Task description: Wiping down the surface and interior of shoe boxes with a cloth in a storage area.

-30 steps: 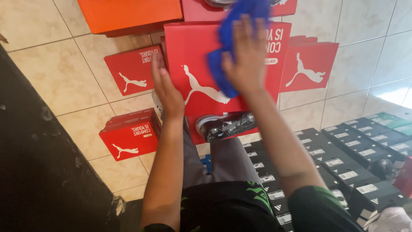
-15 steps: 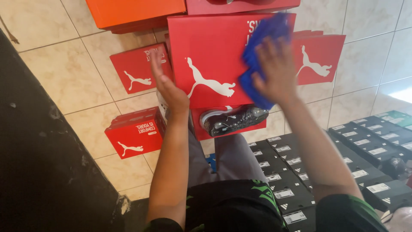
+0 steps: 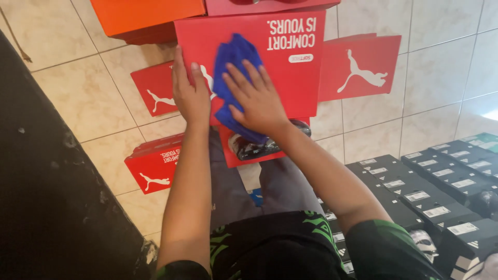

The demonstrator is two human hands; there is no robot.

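Note:
A large red shoebox lid (image 3: 290,78) lies flat in front of me, over my lap. My left hand (image 3: 190,96) grips its left edge, fingers on top. My right hand (image 3: 254,96) presses a blue cloth (image 3: 231,67) flat against the lid's left half, fingers spread over the cloth. Under the lid's near edge, a red box holding a dark shoe (image 3: 259,148) shows partly.
Red shoeboxes lie on the tiled floor at left (image 3: 155,166), behind my left hand (image 3: 155,93) and at right (image 3: 358,67). An orange box (image 3: 148,15) sits at the top. Several black shoeboxes (image 3: 441,186) are stacked at lower right. A dark wall or surface (image 3: 46,207) runs along the left.
My right hand has swept the blue cloth leftward across the lid, from its right part to beside my left hand. The lid now sits closer and fuller in view.

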